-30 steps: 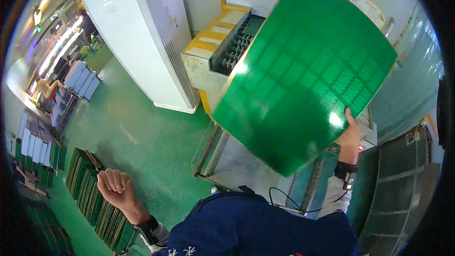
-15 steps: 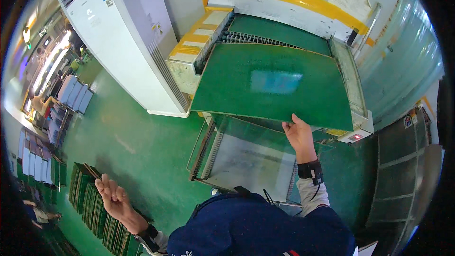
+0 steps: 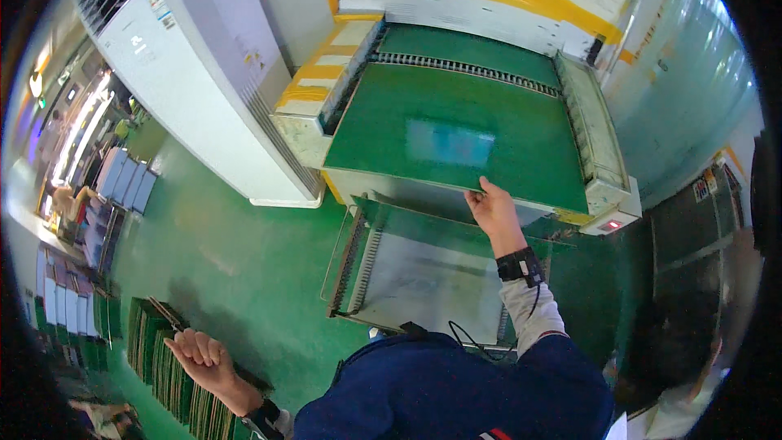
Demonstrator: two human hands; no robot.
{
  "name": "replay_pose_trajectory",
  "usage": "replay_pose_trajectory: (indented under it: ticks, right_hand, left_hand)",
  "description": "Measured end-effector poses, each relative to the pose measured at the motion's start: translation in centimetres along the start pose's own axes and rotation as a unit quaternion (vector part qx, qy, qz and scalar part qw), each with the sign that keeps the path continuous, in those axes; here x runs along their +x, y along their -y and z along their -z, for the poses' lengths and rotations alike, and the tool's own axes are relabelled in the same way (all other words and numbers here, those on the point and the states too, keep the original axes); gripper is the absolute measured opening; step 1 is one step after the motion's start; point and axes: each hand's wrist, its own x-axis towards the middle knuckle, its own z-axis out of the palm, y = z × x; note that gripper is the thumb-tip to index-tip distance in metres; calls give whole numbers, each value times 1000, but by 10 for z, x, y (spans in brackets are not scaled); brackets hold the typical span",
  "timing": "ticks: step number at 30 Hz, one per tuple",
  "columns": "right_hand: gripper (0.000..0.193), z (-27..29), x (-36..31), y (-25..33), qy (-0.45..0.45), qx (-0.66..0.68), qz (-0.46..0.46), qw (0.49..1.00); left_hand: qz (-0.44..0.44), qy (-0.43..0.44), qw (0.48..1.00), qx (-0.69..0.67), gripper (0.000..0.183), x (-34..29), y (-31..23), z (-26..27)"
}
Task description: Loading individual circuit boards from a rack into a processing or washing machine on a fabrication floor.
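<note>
A large green flat panel [image 3: 456,126] lies on the conveyor machine, its glossy face reflecting a bluish patch of light. My right hand [image 3: 495,210] grips the panel's near edge, thumb on top and fingers toward the underside. The fingers beneath are partly hidden. Off to the lower left, my left hand [image 3: 205,363] hangs in the air with its fingers loosely curled in and nothing visible in them. It is nearest to a row of upright green panels [image 3: 167,371] on the floor. Dark bands sit on both wrists.
Below the machine's front stands a rack [image 3: 423,277] with toothed sides. The conveyor's side housings, left [image 3: 303,118] and right [image 3: 599,134], flank the panel. A tall white air conditioner [image 3: 195,73] stands at left; a dark metal-framed rack [image 3: 696,236] is at right.
The panel has turned and settled into line with the conveyor, moving slightly left and away. My right hand has followed its edge. My left hand's fingers have curled further.
</note>
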Motion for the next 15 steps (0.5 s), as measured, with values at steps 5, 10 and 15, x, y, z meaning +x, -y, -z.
replay_pose_trajectory:
  ticks: [5,10,15]
  right_hand:
    - [20,3,9,-2,0,-75,-62,995]
    - [23,4,18,-2,-14,-78,-62,995]
    - [24,1,28,0,-5,-88,-63,994]
  left_hand:
    - [-6,28,1000,-14,43,0,0,7]
    - [-41,-14,999,12,35,2,6,8]
    - [-38,-20,999,19,32,2,6,7]
